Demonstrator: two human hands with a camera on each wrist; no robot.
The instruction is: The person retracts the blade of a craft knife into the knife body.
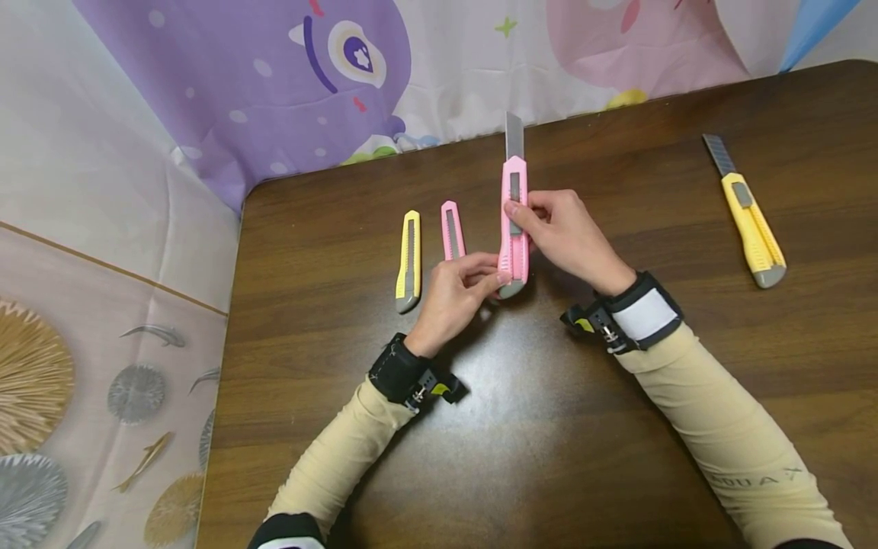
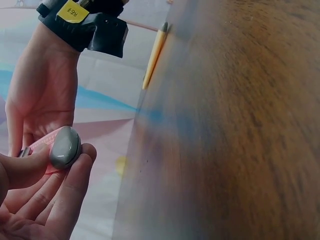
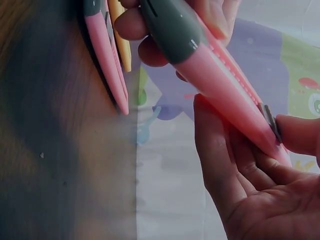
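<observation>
Both hands hold a pink utility knife [image 1: 508,252] above the table, its blade [image 1: 514,137] extended and pointing away. My left hand [image 1: 456,293] pinches the grey end cap [image 2: 66,148] at the knife's near end. Higher up the body, my right hand [image 1: 572,232] grips the knife with its thumb on the grey slider [image 3: 270,123]. Behind the left hand lies a second pink utility knife [image 1: 453,229], partly covered by that hand, with no blade showing. To its left is a yellow utility knife [image 1: 408,263], also without a visible blade.
Another yellow utility knife [image 1: 754,229] lies on the right of the brown wooden table [image 1: 583,457] with its blade out. A patterned curtain [image 1: 453,69] hangs along the table's far edge, and a printed cloth [image 1: 110,381] is on the left.
</observation>
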